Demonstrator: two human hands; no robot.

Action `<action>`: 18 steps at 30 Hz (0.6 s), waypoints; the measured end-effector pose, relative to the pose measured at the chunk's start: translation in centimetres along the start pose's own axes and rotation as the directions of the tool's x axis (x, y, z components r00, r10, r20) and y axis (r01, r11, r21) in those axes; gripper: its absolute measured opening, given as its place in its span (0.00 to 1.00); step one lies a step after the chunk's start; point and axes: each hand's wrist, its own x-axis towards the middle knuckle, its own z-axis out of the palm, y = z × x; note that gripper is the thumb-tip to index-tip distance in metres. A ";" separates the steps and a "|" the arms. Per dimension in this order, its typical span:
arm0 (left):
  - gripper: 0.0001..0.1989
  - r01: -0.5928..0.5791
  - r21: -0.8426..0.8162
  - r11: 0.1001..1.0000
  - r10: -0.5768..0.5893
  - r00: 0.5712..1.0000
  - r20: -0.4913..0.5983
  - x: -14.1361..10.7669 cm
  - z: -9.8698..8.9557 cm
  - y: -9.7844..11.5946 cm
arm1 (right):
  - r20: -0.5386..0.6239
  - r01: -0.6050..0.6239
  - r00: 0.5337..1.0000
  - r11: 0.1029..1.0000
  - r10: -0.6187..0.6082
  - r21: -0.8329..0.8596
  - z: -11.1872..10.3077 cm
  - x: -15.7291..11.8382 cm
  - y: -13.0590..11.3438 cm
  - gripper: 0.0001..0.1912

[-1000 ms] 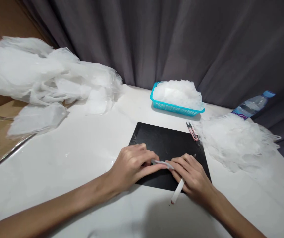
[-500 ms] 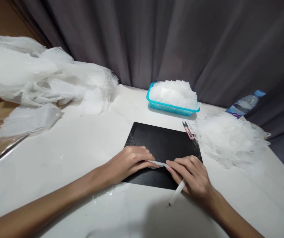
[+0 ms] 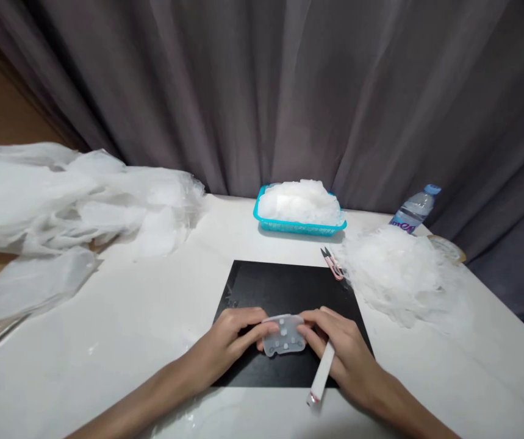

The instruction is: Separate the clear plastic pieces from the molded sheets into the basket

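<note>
The left hand (image 3: 236, 336) and right hand (image 3: 346, 347) pinch a translucent piece (image 3: 284, 338) above a black mat (image 3: 280, 286); the right also grips a slim white stick (image 3: 321, 373). Beyond sits a turquoise basket (image 3: 299, 228).

Piece (image 3: 284, 340) over mat (image 3: 275, 289), basket (image 3: 296, 227) behind, snips (image 3: 333, 266) at mat's far right corner.

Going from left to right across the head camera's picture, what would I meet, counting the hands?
Left-hand heap of white sheets → left hand → translucent piece → right hand → right-hand white heap.
</note>
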 end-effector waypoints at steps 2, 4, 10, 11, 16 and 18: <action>0.23 0.012 0.011 1.000 -0.011 0.998 -0.070 0.1 -0.3 -0.3 | 0.008 -0.035 0.999 0.998 0.035 0.050 0.2 0.4 0.0 0.09; 0.22 0.056 -0.023 0.998 -0.058 0.989 -0.133 0.3 -0.7 -0.5 | -0.011 -0.090 0.996 0.991 0.092 0.097 0.4 0.9 0.1 0.10; 0.21 0.172 -0.142 0.975 -0.208 0.931 -0.299 0.7 -2.8 -1.4 | -0.115 -0.173 0.975 0.977 0.187 0.120 -0.9 6.3 2.0 0.14; 0.22 0.169 -0.127 0.977 -0.202 0.924 -0.324 0.8 -3.3 -1.6 | -0.163 -0.183 0.969 0.983 0.186 0.036 -1.6 7.8 2.7 0.15; 0.23 0.153 0.009 0.988 -0.142 0.937 -0.320 1.0 -4.9 -2.8 | -0.355 -0.313 0.908 0.923 0.222 -0.223 -6.0 14.9 7.0 0.15; 0.24 0.169 0.041 0.985 -0.150 0.943 -0.296 1.1 -5.1 -2.9 | -0.388 -0.371 0.889 0.880 0.244 -0.297 -7.3 16.4 8.4 0.13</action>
